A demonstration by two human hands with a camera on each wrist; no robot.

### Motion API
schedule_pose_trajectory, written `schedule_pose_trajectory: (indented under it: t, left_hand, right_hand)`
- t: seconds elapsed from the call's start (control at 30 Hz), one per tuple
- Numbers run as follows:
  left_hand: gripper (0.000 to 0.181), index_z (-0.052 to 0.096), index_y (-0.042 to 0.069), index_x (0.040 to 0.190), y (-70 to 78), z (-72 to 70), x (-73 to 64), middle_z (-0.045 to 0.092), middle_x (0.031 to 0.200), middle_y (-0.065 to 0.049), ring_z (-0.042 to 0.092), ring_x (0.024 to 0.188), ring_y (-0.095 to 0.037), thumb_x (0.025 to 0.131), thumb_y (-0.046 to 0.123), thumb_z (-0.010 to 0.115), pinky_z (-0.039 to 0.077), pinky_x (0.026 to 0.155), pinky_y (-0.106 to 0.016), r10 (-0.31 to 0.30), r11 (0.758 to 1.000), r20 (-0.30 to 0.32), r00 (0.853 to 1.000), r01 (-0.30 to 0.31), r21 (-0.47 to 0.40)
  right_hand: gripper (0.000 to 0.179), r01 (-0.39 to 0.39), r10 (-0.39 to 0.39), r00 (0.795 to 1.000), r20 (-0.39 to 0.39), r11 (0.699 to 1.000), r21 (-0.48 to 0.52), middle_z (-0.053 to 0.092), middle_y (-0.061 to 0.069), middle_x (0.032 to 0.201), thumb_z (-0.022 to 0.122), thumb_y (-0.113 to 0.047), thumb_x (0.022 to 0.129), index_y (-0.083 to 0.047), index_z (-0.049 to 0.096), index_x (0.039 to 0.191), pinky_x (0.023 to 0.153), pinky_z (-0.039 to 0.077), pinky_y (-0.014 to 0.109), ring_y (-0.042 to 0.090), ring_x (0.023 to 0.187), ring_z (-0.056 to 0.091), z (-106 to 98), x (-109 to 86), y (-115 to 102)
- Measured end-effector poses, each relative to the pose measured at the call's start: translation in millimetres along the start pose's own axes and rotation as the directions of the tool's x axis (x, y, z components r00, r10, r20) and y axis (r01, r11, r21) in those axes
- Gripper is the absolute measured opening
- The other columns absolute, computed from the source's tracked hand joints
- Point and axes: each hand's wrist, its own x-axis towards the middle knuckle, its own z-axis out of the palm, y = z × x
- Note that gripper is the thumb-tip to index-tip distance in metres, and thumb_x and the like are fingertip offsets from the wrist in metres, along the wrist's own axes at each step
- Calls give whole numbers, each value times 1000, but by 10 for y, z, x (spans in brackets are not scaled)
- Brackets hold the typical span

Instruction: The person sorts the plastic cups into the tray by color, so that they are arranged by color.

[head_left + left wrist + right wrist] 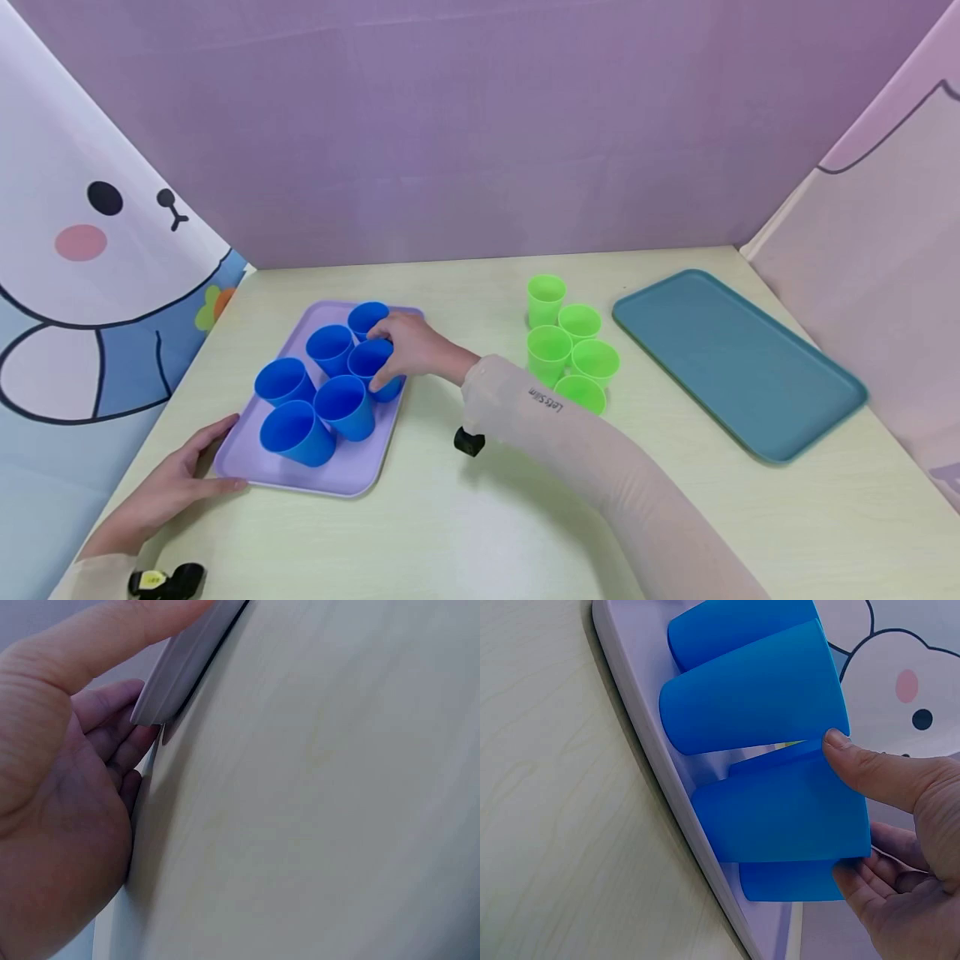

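Note:
Several blue plastic cups stand upright, in two rows, on a light purple tray (348, 479). My right hand (412, 346) grips one blue cup (362, 358) in the right-hand row by its rim. In the right wrist view the thumb (838, 739) lies on one side of that cup (787, 814) and the fingers on the other. Its base appears to be at the tray's surface. My left hand (176, 483) holds the tray's near left corner, thumb along the front edge and fingers at the left side. The left wrist view shows the tray's rim (191, 660) between thumb and fingers.
Several green cups (548, 346) stand upright in a cluster right of the purple tray, partly behind my right sleeve (600, 467). A teal rectangular tray (735, 367) lies farther right on the pale wooden table (465, 533). Printed cloth (495, 133) hangs around the table.

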Motion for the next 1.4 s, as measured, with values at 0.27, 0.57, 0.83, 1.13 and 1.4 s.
schedule_pose_trajectory:
  t: [0.27, 0.57, 0.83, 1.13, 1.4]
  left_hand:
    - [99, 6, -3, 157, -18, 2, 25, 9, 156, -38, 9, 137, -62, 89, 17, 75, 20, 100, -80, -7, 1000, 5, 1000, 7, 2]
    - [99, 5, -5, 156, -53, -38, -37, 11, 155, -39, 15, 135, -60, 90, 18, 75, 23, 101, -77, -45, 998, 4, 999, 45, 43]
    - [94, 4, -7, 156, -24, -189, -126, 16, 154, -38, 21, 134, -57, 95, 24, 69, 48, 102, -34, -52, 993, -14, 999, 53, 101]
    - [91, 0, 7, 160, 111, -320, -277, 16, 164, -18, 20, 145, -12, 98, 22, 66, 36, 75, 2, 86, 988, -266, 960, -46, 150]
    - [84, 15, 15, 161, 537, -287, -364, 37, 153, 13, 36, 126, 10, 95, 15, 69, 40, 78, 2, 82, 997, -517, 852, -62, 56]
  right_hand:
    - [80, -3, 3, 1000, -8, 999, 41, 57, 8, 136, 90, -28, 74, -6, 53, 141, 95, 51, 24, 20, 123, 53, -4, -15, 56]
    - [83, -22, 23, 999, -25, 998, 65, 57, 6, 128, 91, -27, 72, -10, 52, 143, 84, 52, 19, 20, 118, 53, -121, -106, 1]
    - [80, 75, -71, 997, -40, 992, 102, 58, 6, 122, 91, -24, 74, -7, 53, 142, 89, 50, 20, 19, 111, 55, -403, -292, 23]
    - [74, 106, -89, 991, -103, 980, 169, 59, 8, 125, 84, -22, 81, -6, 49, 144, 100, 50, 37, 21, 113, 55, -791, -651, 140]
    - [70, 127, -92, 976, -198, 977, 173, 59, 11, 125, 81, -15, 83, -3, 49, 144, 99, 51, 34, 23, 115, 56, -1112, -1060, 365]
